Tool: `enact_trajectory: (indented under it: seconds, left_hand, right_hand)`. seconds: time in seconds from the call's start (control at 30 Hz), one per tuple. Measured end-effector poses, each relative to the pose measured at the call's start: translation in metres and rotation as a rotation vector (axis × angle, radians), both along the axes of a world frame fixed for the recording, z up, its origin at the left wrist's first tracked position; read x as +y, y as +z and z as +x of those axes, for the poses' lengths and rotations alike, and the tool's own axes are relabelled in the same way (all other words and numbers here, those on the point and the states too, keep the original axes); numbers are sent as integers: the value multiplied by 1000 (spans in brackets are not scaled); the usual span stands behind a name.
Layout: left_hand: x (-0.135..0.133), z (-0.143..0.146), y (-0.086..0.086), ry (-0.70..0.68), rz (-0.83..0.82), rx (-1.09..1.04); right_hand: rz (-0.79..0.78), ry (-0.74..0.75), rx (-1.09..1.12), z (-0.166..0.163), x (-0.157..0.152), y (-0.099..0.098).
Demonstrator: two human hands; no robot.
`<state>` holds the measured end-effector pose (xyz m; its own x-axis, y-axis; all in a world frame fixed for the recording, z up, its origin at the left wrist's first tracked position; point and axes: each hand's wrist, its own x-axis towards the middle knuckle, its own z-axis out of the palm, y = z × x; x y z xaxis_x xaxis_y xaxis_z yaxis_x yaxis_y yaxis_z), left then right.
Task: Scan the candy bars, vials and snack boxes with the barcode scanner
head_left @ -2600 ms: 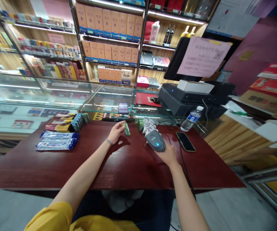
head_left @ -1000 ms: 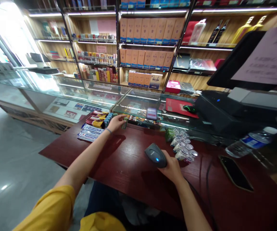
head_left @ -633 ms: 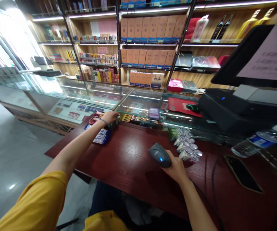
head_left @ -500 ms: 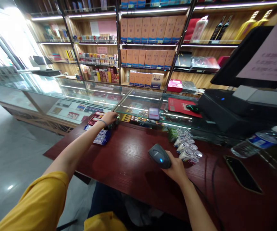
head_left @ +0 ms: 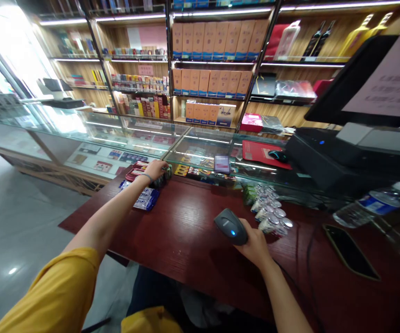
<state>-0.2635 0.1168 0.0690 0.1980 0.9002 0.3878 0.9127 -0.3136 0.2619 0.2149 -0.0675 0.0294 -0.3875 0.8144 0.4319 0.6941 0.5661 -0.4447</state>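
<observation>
Above a glossy dark-red table [head_left: 189, 231], a rounded grey plastic scanner [head_left: 230, 226] gripped in the right hand [head_left: 254, 240]

Left hand [head_left: 156, 170] is at the small green packs [head_left: 169, 172] by the far edge, can't tell if it's closed on one; crinkly blue wrappers [head_left: 147, 199] lie nearer, partly blocked from view. Glass counter [head_left: 137, 134] and lit wooden shelves [head_left: 272, 109] behind, monitor [head_left: 352, 74] cut off at right, packs too blurry to read.

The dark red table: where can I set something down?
Bare: the table between the blue packets and held barcode scanner, up to the glass counter. Crowded: far left, around the left hand; right side, with silver-topped containers, smartphone, water bottle.
</observation>
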Motion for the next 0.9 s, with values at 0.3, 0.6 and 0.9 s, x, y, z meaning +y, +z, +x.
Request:
enact_trajectory:
  seconds: [0.3, 0.6, 0.9]
  left_hand:
    - [0, 2, 2, 11, 18, -25]
    - [-21, 42, 17, 24, 120, -132]
    - [-44, 187, 12, -391, 84, -452]
  right_hand:
    - [-18, 2, 16, 3, 1, -1]
    - [-5, -85, 66, 20, 5, 9]
    - [-95, -299, 96, 63, -11, 34]
